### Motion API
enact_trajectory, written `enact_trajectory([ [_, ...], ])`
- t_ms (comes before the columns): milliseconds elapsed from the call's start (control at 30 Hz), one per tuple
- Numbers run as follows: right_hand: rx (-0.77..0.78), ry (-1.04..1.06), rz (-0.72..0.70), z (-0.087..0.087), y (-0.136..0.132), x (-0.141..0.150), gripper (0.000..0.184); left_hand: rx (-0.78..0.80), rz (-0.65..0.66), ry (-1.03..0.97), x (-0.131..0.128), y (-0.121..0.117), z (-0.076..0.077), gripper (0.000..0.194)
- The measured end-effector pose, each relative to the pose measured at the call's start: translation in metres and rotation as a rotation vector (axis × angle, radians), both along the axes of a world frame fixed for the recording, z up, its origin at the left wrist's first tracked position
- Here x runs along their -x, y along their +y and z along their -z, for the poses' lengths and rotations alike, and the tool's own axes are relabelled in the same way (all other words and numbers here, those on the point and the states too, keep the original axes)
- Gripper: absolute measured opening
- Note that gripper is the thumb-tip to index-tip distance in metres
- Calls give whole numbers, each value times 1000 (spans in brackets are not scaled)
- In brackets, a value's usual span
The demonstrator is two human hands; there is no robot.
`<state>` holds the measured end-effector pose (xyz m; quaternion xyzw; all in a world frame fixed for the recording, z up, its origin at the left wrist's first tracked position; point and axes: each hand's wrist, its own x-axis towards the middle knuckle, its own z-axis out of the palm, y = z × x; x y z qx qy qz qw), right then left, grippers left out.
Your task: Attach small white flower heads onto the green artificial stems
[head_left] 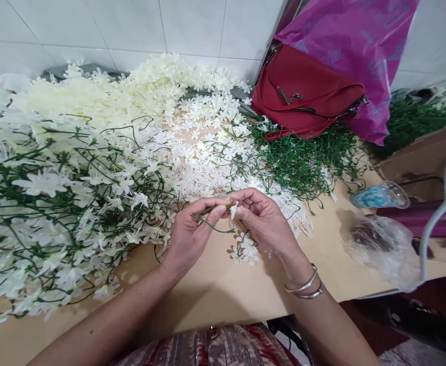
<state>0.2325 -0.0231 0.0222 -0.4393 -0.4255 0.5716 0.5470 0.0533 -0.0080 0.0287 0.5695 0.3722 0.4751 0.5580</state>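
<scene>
White flower (233, 210) between right grip (265, 219) and left grip (187, 234) on green stem (223, 231)

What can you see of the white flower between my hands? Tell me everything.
The white flower looks artificial, perhaps fabric or plastic, and is partly hidden. A thin green stem curves beside it. The left hand pinches the stem; the right hand is at the flower, whether gripping it is unclear. The flower is held above the table.
</scene>
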Motion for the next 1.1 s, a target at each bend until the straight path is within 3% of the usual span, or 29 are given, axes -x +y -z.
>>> enact_trajectory([
  [167, -39, 38, -4, -7, -1, -8, 33, 33, -71, -5, 3, 2, -1, 13],
  [300, -95, -55, -34, -5, -3, -8, 39, 64, -102, -23, 4, 3, 5, 13],
  [533, -212, -281, 58, -1, -2, -1, 15, 9, -84, -29, 4, 4, 5, 5],
  [900, -129, -208, 67, -3, -3, 2, 5, 71, 16, 56, 4, 4, 1, 17],
  [1100, -54, -156, 25, 4, -1, 2, 12, 47, 39, 73, 6, 3, 4, 16],
])
